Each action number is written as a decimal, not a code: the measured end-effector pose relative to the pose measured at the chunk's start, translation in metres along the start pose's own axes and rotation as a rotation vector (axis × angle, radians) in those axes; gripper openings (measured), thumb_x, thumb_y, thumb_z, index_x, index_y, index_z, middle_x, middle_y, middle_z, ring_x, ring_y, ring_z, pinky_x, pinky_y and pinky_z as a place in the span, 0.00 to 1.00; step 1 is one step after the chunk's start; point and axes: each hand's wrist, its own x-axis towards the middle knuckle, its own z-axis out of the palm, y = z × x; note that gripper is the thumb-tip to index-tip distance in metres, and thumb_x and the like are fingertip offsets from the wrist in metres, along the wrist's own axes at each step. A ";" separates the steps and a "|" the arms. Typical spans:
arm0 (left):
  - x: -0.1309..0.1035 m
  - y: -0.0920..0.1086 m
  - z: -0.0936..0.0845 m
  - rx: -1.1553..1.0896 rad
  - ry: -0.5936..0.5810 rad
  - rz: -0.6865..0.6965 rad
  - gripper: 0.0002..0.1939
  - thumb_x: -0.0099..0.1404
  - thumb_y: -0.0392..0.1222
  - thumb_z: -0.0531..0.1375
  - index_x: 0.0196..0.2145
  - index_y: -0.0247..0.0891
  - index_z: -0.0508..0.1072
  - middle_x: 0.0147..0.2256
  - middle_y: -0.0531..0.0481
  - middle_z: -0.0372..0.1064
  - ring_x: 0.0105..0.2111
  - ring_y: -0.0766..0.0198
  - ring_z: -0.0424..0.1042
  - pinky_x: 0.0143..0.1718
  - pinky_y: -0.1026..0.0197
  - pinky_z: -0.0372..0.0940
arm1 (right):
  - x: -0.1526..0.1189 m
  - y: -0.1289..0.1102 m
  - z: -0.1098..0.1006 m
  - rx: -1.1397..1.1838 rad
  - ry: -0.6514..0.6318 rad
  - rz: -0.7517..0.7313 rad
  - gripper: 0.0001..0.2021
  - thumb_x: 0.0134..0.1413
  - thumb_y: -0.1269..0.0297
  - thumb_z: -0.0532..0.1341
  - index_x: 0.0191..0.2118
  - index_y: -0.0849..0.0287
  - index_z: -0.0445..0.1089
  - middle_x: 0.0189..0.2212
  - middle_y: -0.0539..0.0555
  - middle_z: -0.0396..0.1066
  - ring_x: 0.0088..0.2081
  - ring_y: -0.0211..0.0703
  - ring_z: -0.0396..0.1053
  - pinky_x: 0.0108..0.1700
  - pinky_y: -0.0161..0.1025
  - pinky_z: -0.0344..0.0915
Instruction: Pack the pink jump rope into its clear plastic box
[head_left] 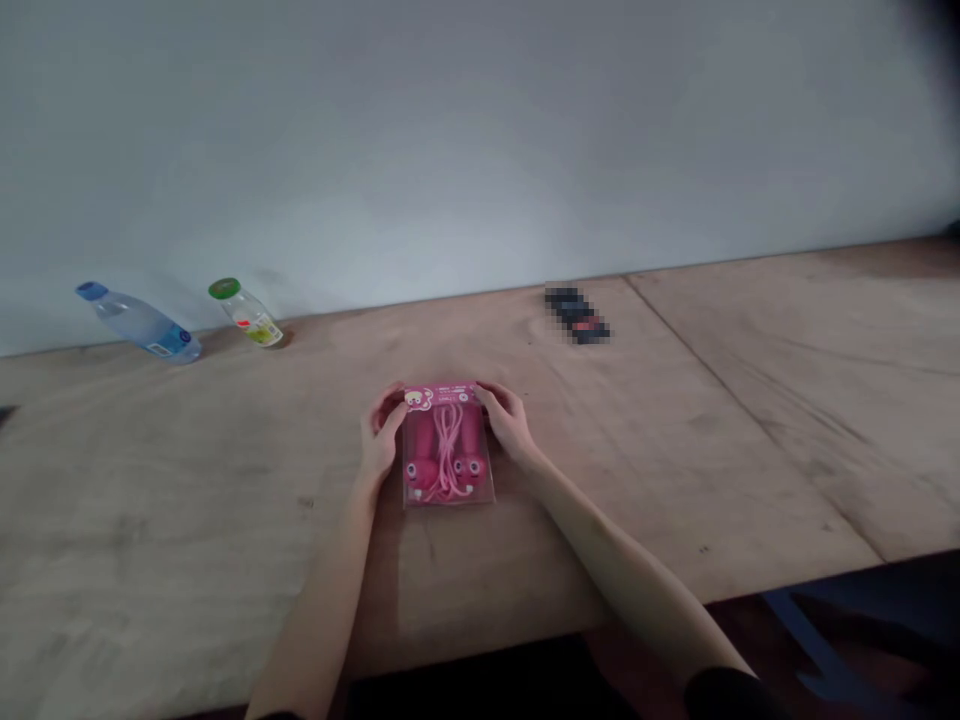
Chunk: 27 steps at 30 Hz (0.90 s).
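Between my hands is a boxed pink jump rope (448,450) in a clear package with a pink printed top strip. Coiled cord and two pink handles with eye-like discs show through the front. My left hand (382,428) grips the package's upper left edge, thumb on the front and fingers partly hidden behind. At the upper right corner, my right hand (508,415) holds the other side, its fingertips against the edge. Whether the package rests on the table or is slightly raised, I cannot tell.
A wooden table (225,500) runs along a pale wall. Against the wall at the left lean a blue-capped plastic bottle (142,322) and a green-capped bottle (249,315). A dark pixelated item (576,315) lies at the back, near a seam in the tabletop.
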 end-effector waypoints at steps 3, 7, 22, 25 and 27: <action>-0.003 0.003 -0.003 -0.060 -0.055 -0.015 0.28 0.60 0.56 0.76 0.55 0.45 0.82 0.47 0.46 0.84 0.49 0.54 0.82 0.57 0.51 0.74 | 0.000 0.001 -0.003 -0.046 0.014 -0.039 0.21 0.55 0.42 0.69 0.43 0.54 0.82 0.43 0.56 0.84 0.49 0.56 0.79 0.54 0.50 0.73; -0.002 0.005 0.002 -0.004 -0.035 -0.036 0.22 0.64 0.53 0.73 0.53 0.45 0.83 0.47 0.46 0.84 0.49 0.53 0.82 0.56 0.51 0.75 | -0.001 0.001 -0.005 -0.056 -0.011 -0.095 0.21 0.60 0.41 0.68 0.47 0.52 0.81 0.44 0.55 0.83 0.48 0.54 0.78 0.53 0.48 0.73; -0.001 0.011 0.005 0.083 -0.046 -0.187 0.22 0.72 0.58 0.62 0.53 0.43 0.85 0.53 0.45 0.83 0.59 0.48 0.79 0.65 0.44 0.70 | -0.002 -0.005 -0.010 0.002 -0.085 -0.012 0.22 0.57 0.41 0.71 0.51 0.49 0.81 0.45 0.53 0.83 0.48 0.53 0.79 0.51 0.48 0.75; 0.001 0.012 0.007 0.169 -0.028 -0.154 0.19 0.68 0.56 0.68 0.49 0.43 0.85 0.54 0.45 0.83 0.60 0.48 0.78 0.68 0.45 0.68 | -0.002 -0.004 -0.011 -0.009 -0.088 -0.008 0.21 0.56 0.45 0.71 0.52 0.48 0.81 0.44 0.52 0.82 0.47 0.51 0.78 0.50 0.47 0.74; 0.001 0.012 0.008 0.149 -0.013 -0.143 0.19 0.67 0.57 0.69 0.49 0.44 0.84 0.53 0.45 0.83 0.58 0.49 0.79 0.65 0.46 0.70 | -0.002 -0.005 -0.011 -0.007 -0.083 0.011 0.20 0.56 0.47 0.71 0.52 0.48 0.81 0.44 0.52 0.81 0.45 0.51 0.78 0.48 0.46 0.74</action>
